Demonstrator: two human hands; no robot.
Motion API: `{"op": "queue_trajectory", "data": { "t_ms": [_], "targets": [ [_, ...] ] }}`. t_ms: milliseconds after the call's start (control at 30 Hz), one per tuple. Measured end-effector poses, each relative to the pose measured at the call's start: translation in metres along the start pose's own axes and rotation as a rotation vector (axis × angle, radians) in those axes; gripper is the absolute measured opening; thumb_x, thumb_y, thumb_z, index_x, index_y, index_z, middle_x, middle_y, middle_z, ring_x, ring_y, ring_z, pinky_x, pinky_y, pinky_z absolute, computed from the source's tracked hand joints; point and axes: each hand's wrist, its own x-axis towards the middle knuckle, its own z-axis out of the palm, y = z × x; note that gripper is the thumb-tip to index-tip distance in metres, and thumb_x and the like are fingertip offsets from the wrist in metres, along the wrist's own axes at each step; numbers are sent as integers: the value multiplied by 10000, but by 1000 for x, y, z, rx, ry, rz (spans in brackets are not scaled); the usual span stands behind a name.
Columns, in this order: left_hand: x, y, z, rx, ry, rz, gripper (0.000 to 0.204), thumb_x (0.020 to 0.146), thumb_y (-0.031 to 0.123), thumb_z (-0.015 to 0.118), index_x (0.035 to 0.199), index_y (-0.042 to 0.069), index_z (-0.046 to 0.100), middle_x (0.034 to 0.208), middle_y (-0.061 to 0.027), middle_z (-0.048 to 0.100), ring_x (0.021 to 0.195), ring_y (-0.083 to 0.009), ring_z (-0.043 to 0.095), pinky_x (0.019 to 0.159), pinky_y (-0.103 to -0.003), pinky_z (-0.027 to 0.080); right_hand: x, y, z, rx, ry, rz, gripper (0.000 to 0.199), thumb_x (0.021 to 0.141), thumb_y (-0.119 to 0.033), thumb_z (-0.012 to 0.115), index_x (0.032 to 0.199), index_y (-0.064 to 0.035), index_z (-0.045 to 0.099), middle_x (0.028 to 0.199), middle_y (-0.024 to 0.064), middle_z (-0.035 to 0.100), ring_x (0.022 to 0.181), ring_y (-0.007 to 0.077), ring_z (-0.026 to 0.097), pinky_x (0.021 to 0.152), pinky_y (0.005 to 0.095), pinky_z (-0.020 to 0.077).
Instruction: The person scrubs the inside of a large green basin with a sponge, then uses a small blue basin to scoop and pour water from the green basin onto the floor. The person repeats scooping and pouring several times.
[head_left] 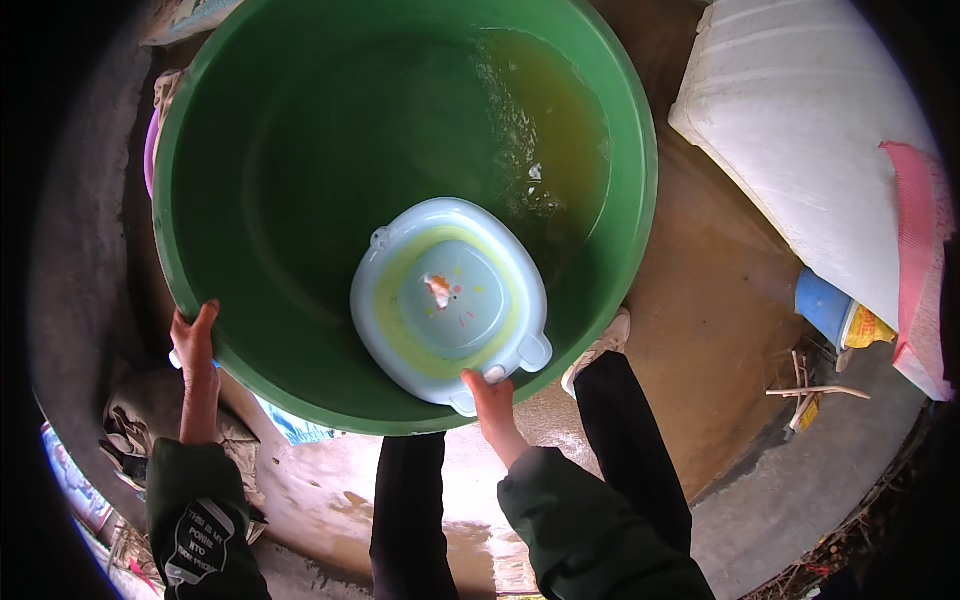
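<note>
Left hand fingers clamped on green tub rim, right hand fingers closed on pale blue basin edge inside tub, murky water pooled at far side.

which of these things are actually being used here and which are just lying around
In use: green tub gripped at its rim by the left hand; pale blue basin held by the right hand; murky water.
Lying about: white sack, blue container, sticks.

One green tub, one pale blue basin, two hands, one white sack
</note>
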Motion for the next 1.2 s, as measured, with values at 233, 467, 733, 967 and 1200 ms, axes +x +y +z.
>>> {"op": "queue_trajectory", "data": {
  "t_ms": [233,467,733,967,1200],
  "targets": [
    [23,47,14,-59,83,59,333,834,226,716,1067,0,643,926,-18,658,797,-93,593,725,-233,465,62,-94,-57,-121,-46,-119,268,739,-167,715,933,-3,629,800,21,618,698,105,561,636,289,463],
    [22,53,20,-35,118,176,319,857,214,692,1079,-7,631,945,-19,661,805,-91,594,736,-229,467,182,-326,-86,-901,224,-1068,291,731,-170,708,935,16,618,804,175,669,717,303,649,675,395,497],
    [35,83,19,30,65,210,335,873,249,673,1085,-6,628,910,-19,655,770,-87,593,694,-229,472,213,-379,-67,-1245,280,-1296,743,797,-142,656,1438,-330,331,1175,64,621,943,281,624,783,366,506],
    [32,86,18,-10,44,177,342,873,263,676,1085,0,628,897,-22,653,748,-90,605,674,-226,481,223,-276,-119,-1235,310,-858,388,707,-140,716,1065,-14,634,887,217,651,790,381,636,688,438,510],
    [35,61,11,-67,13,-10,360,844,260,709,1094,13,629,925,-30,651,773,-111,613,670,-249,500,174,-147,-125,-136,103,-181,270,701,-103,699,935,-5,607,862,38,622,763,158,603,678,325,484]
  ]
}}
